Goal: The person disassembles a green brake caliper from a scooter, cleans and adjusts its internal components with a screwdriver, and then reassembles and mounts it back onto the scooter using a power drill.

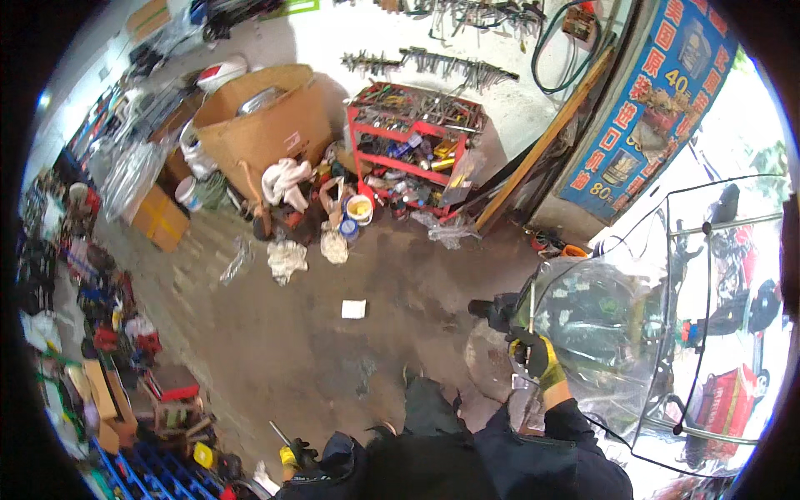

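Observation:
My right hand (540, 360), in a black and yellow work glove, closes around a thin pale rod (532, 312) that points away from me. Beside it on the right is a large clear plastic sheet (596, 333) with a dark shape behind it. At the lower left, my left hand (298, 455) wears a matching glove and is closed on a slim metal rod (280, 432). That rod's far end sticks out over the floor; the exact kind of either rod cannot be made out.
A red tool cart (400, 155) full of tools stands at the wall beside a big cardboard bin (275, 125). White rags (287, 261) and a small white card (353, 309) lie on the floor. Clutter lines the left. A wire frame (669, 275) stands at right.

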Demonstrator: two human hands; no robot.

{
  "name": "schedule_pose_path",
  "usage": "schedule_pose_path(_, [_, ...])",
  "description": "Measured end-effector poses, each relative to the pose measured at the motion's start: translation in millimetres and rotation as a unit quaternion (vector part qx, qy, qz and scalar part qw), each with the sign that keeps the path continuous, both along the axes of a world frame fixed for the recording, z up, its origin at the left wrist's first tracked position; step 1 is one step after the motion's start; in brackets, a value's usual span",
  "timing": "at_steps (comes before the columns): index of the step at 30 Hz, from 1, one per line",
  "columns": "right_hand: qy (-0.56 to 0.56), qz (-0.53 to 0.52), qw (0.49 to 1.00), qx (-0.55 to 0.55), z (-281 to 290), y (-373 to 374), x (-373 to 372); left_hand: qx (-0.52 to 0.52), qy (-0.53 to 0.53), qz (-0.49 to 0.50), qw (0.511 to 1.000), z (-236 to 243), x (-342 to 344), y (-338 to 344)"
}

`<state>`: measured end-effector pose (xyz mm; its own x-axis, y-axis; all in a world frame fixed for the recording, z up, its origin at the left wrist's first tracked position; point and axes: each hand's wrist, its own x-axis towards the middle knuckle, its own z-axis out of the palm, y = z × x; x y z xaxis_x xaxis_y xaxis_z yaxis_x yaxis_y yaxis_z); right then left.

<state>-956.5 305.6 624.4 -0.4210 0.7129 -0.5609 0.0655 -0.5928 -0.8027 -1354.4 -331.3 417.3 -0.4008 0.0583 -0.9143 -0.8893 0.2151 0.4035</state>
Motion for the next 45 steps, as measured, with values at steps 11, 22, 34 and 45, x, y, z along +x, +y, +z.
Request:
schedule_pose_path(11, [0.119, -0.061, 0.991, 0.019, -31.6, 296.8, -235.8, 0.027, 0.339, -0.138, 0.930, 33.7, -197.5, 243.8])
schedule_pose_path(22, [-0.058, 0.003, 0.982, 0.180, 41.5, 655.3, -527.7, 0.043, 0.022, 0.075, 0.996, -36.9, -365.3, 520.3])
schedule_pose_path(34, [-0.437, -0.023, 0.834, 0.335, -147.1, 891.0, -617.1, 0.213, 0.059, -0.084, 0.972, -34.7, -574.2, 791.3])
schedule_pose_path(45, [-0.440, 0.077, 0.663, 0.600, 108.3, 931.1, -607.3, 0.097, 0.111, -0.185, 0.972, -22.4, -631.7, 938.0])
